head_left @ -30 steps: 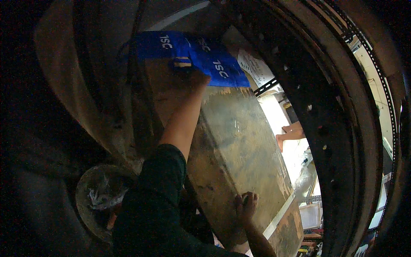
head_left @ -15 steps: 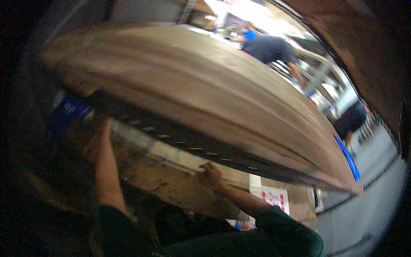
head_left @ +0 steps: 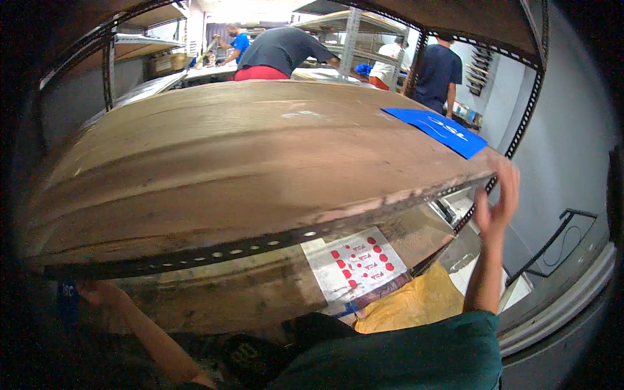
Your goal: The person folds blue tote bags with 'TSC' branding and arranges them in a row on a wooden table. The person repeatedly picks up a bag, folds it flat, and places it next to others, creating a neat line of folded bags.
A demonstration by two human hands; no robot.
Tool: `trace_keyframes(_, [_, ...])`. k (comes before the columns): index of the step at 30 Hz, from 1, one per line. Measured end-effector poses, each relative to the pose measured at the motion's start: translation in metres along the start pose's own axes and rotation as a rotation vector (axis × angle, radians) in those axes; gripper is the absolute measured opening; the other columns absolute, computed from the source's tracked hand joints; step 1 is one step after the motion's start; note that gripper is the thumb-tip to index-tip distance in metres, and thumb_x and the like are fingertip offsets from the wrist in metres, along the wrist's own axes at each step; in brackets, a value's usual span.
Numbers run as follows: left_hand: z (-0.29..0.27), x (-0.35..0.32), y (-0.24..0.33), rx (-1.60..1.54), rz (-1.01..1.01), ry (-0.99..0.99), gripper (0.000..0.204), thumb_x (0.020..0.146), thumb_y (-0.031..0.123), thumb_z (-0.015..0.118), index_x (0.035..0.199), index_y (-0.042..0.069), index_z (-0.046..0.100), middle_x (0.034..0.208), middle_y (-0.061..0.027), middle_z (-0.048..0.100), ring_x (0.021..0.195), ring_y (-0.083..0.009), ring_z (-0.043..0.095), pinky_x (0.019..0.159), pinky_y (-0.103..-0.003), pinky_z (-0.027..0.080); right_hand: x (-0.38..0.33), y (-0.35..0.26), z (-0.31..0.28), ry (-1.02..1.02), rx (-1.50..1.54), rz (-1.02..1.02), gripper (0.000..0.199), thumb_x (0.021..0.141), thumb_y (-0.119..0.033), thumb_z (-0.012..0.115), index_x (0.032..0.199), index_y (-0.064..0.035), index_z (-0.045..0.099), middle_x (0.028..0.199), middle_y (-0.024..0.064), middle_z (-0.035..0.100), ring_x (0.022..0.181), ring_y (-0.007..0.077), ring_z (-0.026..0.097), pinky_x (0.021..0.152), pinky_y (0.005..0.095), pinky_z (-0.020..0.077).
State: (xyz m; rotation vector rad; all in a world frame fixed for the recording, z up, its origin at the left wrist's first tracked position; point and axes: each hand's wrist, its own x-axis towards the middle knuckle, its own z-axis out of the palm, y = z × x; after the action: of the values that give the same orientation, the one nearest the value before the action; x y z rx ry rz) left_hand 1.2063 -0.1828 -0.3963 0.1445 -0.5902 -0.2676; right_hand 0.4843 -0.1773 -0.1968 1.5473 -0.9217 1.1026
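Note:
A wide brown wooden shelf board (head_left: 260,169) with a dark perforated metal edge (head_left: 253,246) fills the middle of the view. At its right front corner is my right hand (head_left: 499,195), slightly blurred, fingers stretched up against the corner and thumb apart. My left hand (head_left: 104,294) is low on the left, just under the board's front edge, beside a dark blue printed item (head_left: 67,299). Dimness there hides its fingertips and whether they hold anything. On the board's right end lies a flat blue sheet (head_left: 439,129) with white print.
Below, a lower board (head_left: 214,305) carries a white sheet (head_left: 357,265) with red dots. A yellow bag (head_left: 416,299) lies to its right. Perforated posts (head_left: 526,117) frame the rack. Several people, one in a dark shirt (head_left: 279,55), are beyond the board.
The view has swung and levelled, showing more of the board's top. My right hand has gone from beneath the front edge to the right corner. My left hand stays near the blue item.

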Motion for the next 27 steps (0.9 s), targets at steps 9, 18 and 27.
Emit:
trace_keyframes(9, [0.113, -0.09, 0.001, 0.911, 0.42, 0.291, 0.033, 0.086, 0.014, 0.057, 0.117, 0.005, 0.05, 0.105, -0.0126, 0.058, 0.094, -0.0233, 0.055, 0.085, -0.037, 0.047, 0.011, 0.086, 0.007, -0.716, 0.301, 0.115, 0.049, 0.076, -0.028, 0.046, 0.117, -0.0056, 0.058, 0.117, 0.0158, 0.058, 0.118, 0.0334, 0.048, 0.109, 0.0464, 0.0222])
trace_keyframes(18, [0.217, -0.233, 0.008, 0.655, 0.664, 0.12, 0.038, 0.079, 0.019, 0.067, 0.111, 0.006, 0.052, 0.1, -0.0099, 0.059, 0.086, -0.0202, 0.058, 0.074, -0.03, 0.049, 0.079, 0.053, 0.023, -0.801, 0.293, -0.093, 0.035, 0.071, -0.003, 0.065, 0.105, -0.0063, 0.064, 0.096, 0.0152, 0.062, 0.097, 0.0325, 0.056, 0.093, 0.0388, 0.0407])
trace_keyframes(27, [0.351, -0.337, -0.01, 0.385, -0.353, -0.958, 0.098, 0.062, 0.025, 0.083, 0.136, -0.002, 0.026, 0.118, -0.0198, 0.048, 0.101, -0.0264, 0.054, 0.081, -0.038, 0.046, 0.262, -0.126, 0.14, -0.681, 0.372, -0.245, 0.045, 0.065, -0.016, 0.066, 0.109, -0.0081, 0.063, 0.091, 0.0221, 0.065, 0.084, 0.0348, 0.064, 0.074, 0.0414, 0.0512])
